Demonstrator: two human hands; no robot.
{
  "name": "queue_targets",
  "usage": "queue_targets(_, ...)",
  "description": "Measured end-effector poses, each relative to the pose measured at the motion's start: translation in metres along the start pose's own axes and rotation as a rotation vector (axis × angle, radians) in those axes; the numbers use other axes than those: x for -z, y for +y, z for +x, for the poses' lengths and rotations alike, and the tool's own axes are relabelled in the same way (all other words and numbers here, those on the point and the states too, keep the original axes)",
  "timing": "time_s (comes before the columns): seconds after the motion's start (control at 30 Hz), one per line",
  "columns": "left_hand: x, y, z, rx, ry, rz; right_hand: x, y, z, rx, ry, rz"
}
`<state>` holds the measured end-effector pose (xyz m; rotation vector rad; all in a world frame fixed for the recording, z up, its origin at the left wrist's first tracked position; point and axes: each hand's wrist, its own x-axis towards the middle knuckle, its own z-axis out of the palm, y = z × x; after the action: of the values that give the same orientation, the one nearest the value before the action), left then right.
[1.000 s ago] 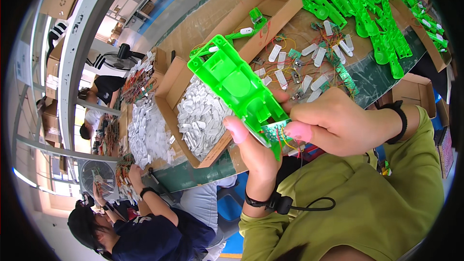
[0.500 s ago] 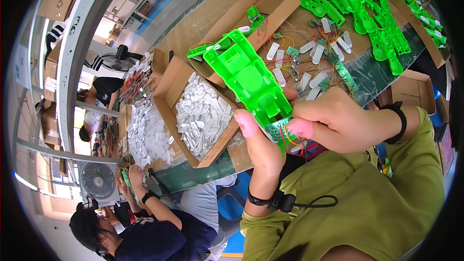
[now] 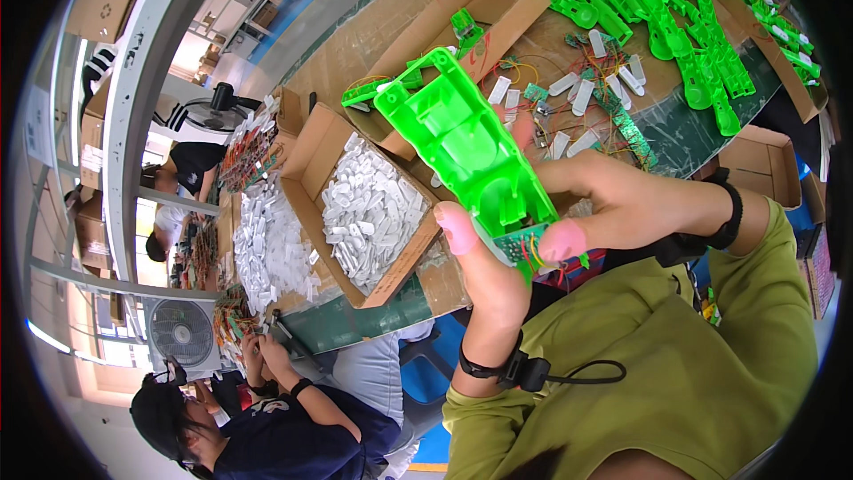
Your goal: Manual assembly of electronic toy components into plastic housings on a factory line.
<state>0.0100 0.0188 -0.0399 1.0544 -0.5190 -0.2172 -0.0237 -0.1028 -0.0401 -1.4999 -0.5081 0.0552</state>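
the green plastic shell (image 3: 466, 147) was up off the desk, held in mid-air close to the camera, hollow side showing, its long body slanting from the far left down toward the near right. at its near end sat a small circuit board (image 3: 515, 244) with thin coloured wires (image 3: 533, 253) curling out. by the look of it the step in hand was seating that board into the end of the shell, and the next move looked to call for a careful press with the thumbs while keeping the wires from getting pinched under the rim.

the left hand (image 3: 484, 280) came up from below, wrist bent back, thumb tip pressed against the shell's near edge, its fingers clenched round the underside as best one could tell. the right hand (image 3: 622, 204) reached in from the right, forearm level, fingers pinching the shell's near end with a fingertip right by the board. both wrists wore black straps, the left one with a cord.

further out, the desk (image 3: 684, 138) carried loose white plastic pieces (image 3: 577, 93) and more wired boards, with a heap of green shells (image 3: 657, 0) at the far right. to the left stood a cardboard box (image 3: 306, 160) full of white parts, and near left a seated person (image 3: 267, 409) in dark clothes worked beside a fan (image 3: 182, 333).
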Motion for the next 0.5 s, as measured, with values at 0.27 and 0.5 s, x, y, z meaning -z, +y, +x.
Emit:
queue_targets(0.27, 0.025, -0.002, -0.002, -0.047, -0.004, 0.387, -0.003, -0.007, -0.012, -0.150, 0.132, -0.046)
queue_targets(0.5, 0.020, 0.030, -0.017, -0.336, -0.124, 0.978, -0.004, -0.012, -0.013, 0.016, 0.274, 0.178)
